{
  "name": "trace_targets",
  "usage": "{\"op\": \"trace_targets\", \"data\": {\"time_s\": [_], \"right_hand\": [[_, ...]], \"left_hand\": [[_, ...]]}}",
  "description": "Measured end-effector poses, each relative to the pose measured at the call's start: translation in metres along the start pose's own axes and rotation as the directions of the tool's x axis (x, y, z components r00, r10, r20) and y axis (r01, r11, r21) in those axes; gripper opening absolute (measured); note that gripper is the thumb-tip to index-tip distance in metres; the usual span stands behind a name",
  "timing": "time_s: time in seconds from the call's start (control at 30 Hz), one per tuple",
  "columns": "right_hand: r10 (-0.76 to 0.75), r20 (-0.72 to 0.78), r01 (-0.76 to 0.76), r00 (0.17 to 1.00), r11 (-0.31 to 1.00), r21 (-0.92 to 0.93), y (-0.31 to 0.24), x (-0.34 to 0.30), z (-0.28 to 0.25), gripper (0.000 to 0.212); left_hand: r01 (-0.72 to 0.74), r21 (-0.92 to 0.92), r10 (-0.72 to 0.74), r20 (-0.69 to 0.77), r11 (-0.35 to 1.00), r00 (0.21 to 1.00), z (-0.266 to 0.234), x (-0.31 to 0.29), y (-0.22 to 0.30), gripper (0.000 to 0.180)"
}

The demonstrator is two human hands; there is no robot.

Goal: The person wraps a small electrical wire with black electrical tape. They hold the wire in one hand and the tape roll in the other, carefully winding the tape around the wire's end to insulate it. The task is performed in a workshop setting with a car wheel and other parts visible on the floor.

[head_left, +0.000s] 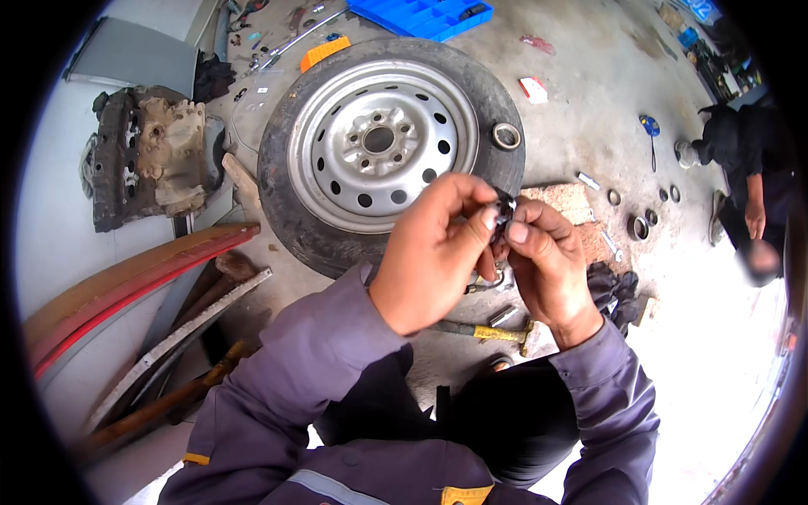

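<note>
My left hand [438, 252] and my right hand [547, 261] meet in front of me, fingers pinched around a small black part [504, 210] with a shiny bit on it. Its exact kind is too small and too covered by my fingers to make out. Both hands are closed on it, thumbs toward each other. Behind them a tyre [290, 202] on a silver steel wheel rim [362, 160] lies flat on the floor. A metal ring [506, 136] rests on the tyre's right side.
An engine block [156, 160] stands at the left, above curved panels [143, 295]. A blue tray [421, 18] and an orange bin [324, 53] are at the back. Bricks [560, 202], a wrench [612, 246], bearing rings [638, 227] and a yellow-handled hammer [497, 333] lie rightward. Another person [749, 168] is far right.
</note>
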State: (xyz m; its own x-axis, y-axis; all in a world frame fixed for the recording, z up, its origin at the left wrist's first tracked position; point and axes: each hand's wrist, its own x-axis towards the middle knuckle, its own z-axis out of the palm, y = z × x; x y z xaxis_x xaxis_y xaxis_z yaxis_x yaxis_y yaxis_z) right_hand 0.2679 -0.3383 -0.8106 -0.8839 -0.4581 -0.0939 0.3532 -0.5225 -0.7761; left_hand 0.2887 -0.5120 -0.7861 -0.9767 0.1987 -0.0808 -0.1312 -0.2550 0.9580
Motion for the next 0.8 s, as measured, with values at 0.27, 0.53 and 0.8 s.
{"op": "trace_targets", "data": {"time_s": [0.27,0.53,0.8], "right_hand": [[-0.014,-0.064,0.017,0.998,0.999,0.046,-0.001,-0.001,-0.005,0.017],[-0.063,0.086,0.063,0.994,0.998,0.001,-0.005,-0.001,-0.009,0.019],[-0.036,-0.059,0.022,0.998,0.973,-0.229,-0.011,-0.005,-0.004,0.021]], "left_hand": [[-0.198,0.306,0.195,0.042,0.931,0.980,0.001,-0.012,-0.008,0.031],[-0.081,-0.016,0.081,-0.021,0.997,0.996,0.005,-0.012,-0.001,0.027],[-0.439,0.676,0.514,0.104,0.591,0.852,0.000,-0.007,0.001,0.022]]}}
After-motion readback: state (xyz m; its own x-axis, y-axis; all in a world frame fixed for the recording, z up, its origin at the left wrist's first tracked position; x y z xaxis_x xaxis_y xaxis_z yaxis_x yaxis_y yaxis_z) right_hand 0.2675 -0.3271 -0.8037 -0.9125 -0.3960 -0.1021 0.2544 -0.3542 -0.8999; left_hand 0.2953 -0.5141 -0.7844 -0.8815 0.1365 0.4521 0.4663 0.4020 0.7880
